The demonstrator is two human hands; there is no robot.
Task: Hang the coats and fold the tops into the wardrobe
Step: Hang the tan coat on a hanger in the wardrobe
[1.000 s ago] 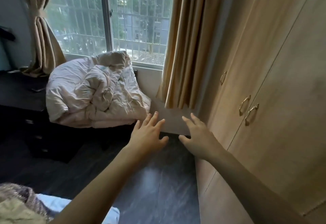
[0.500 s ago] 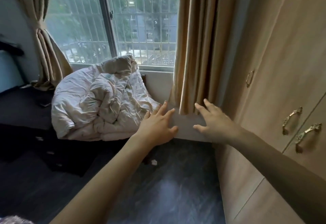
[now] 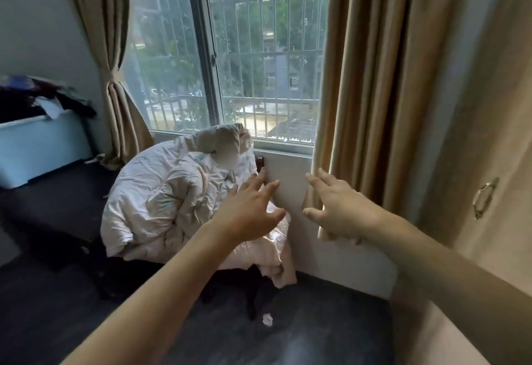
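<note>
A light wooden wardrobe fills the right side, its doors closed, with a brass handle on the near door. My left hand is stretched forward with fingers spread, empty, in front of a crumpled pale quilt. Beside it, my right hand is also spread and empty, near the lower edge of the tan curtain. A pile of dark clothes lies on a light blue box at far left.
A barred window is straight ahead, with a second tied curtain at its left. The quilt rests on a dark chair. A low dark bench runs along the left. A small white scrap lies on the dark floor.
The view has tilted up and turned left, so the wardrobe handles have slid out to the right. Both hands stay spread and have risen toward the quilt and curtain.
</note>
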